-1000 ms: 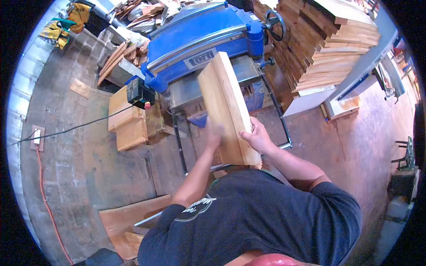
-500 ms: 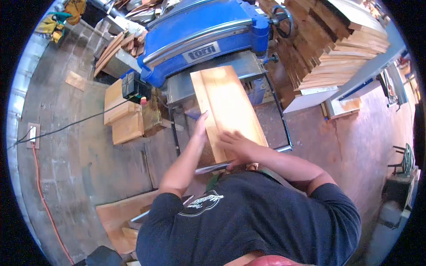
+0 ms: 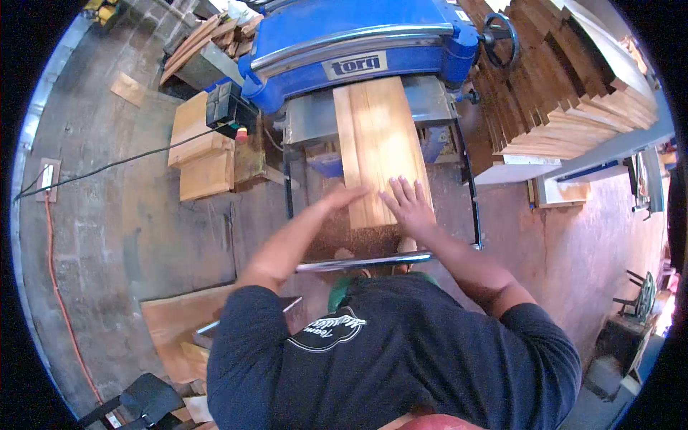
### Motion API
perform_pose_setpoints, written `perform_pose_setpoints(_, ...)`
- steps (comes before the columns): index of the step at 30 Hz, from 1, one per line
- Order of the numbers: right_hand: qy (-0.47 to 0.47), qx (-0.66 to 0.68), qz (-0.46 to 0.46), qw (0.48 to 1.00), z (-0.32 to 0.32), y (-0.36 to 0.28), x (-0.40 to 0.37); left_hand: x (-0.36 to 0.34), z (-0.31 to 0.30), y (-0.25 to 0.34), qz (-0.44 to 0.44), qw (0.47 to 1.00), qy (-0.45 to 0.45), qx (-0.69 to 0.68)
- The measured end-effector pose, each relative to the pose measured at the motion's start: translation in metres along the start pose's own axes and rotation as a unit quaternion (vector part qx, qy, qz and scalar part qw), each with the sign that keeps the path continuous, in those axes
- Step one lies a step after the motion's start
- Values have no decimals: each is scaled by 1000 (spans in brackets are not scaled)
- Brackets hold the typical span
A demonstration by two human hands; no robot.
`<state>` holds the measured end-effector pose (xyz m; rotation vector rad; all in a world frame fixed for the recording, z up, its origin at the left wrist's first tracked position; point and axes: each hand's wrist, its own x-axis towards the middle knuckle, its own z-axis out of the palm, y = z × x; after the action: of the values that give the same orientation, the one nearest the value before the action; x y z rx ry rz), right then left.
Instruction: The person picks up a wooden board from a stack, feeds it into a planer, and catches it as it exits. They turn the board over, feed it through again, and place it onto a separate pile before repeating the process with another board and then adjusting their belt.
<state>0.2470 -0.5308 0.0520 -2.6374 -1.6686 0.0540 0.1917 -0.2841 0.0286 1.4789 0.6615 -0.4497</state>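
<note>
A pale wooden board (image 3: pixel 380 136) lies lengthwise before me, its far end at the front opening of the blue planer (image 3: pixel 351 43) and resting over the metal bed (image 3: pixel 309 118). My left hand (image 3: pixel 347 198) grips the board's left edge near its close end, thumb over the top face; the fingers underneath are hidden. Flat on the top face near the right edge rests my right hand (image 3: pixel 412 204), fingers spread. The board's near end overhangs the floor, short of the chrome bar (image 3: pixel 358 263) at my waist.
Stacked boards (image 3: pixel 588 122) stand on the right, beside the planer's handwheel (image 3: pixel 499 39). To the left are a switch box (image 3: pixel 228 107) with a red button, wooden blocks (image 3: pixel 204 172) and a black cable (image 3: pixel 129 155). An orange cord (image 3: pixel 61 294) crosses the floor.
The board has moved forward to the planer's opening and straightened. My right hand has come off its near end and now lies flat further right; my left hand stays at the left edge.
</note>
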Motion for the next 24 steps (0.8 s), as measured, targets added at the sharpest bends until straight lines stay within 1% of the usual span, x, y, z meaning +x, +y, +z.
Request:
perform_pose_setpoints(1,-4,3,-1,1000,7,1,6,-21,-1,5,0,990,-35,134)
perform_pose_setpoints(2,15,17,2,1000,11,6,17,-27,-9,1,0,991,-34,132)
perform_pose_setpoints(3,35,29,6,999,14,15,28,-32,-20,-2,-48,973,-82,210)
perform_pose_setpoints(4,33,18,7,999,16,20,40,-38,-29,-6,-95,945,-129,285)
perform_pose_setpoints(6,16,11,12,1000,6,30,66,-58,-41,-45,10,951,-31,306)
perform_pose_setpoints(7,-5,6,18,1000,3,34,77,-69,-41,-65,52,936,27,346)
perform_pose_setpoints(8,-2,6,21,1000,2,39,88,-81,-39,-82,92,915,87,384)
perform_pose_setpoints(10,-21,-8,21,1000,-1,44,99,-108,-33,-106,84,928,176,316)
perform_pose_setpoints(11,-40,-21,22,999,-1,44,103,-118,-27,-124,82,930,177,312)
perform_pose_setpoints(12,-45,-20,18,999,1,40,102,-128,-21,-147,110,911,250,308)
perform_pose_setpoints(13,-49,-18,22,998,2,42,105,-129,-20,-155,143,884,326,302)
perform_pose_setpoints(14,-49,-20,24,998,1,46,111,-127,-19,-147,145,883,334,296)
perform_pose_setpoints(16,-55,-30,21,998,-6,47,111,-151,3,-134,161,854,335,365)
perform_pose_setpoints(17,-47,-41,21,998,-9,46,114,-158,7,-140,151,854,348,357)
perform_pose_setpoints(18,-29,-44,17,998,7,51,118,-153,3,-139,135,867,334,345)
perform_pose_setpoints(19,-29,-44,18,998,11,56,123,-147,-2,-136,119,878,323,333)
perform_pose_setpoints(20,-32,-39,17,999,12,55,126,-144,-4,-136,99,878,321,342)
perform_pose_setpoints(21,-50,-23,20,998,-1,52,127,-140,-8,-133,91,873,345,331)
perform_pose_setpoints(22,-18,-21,14,1000,12,56,130,-139,-9,-132,98,875,338,332)
perform_pose_setpoints(23,-15,-23,11,1000,9,57,131,-140,-10,-132,108,876,331,334)
perform_pose_setpoints(24,-13,-29,16,999,13,60,135,-140,-11,-132,105,871,351,326)
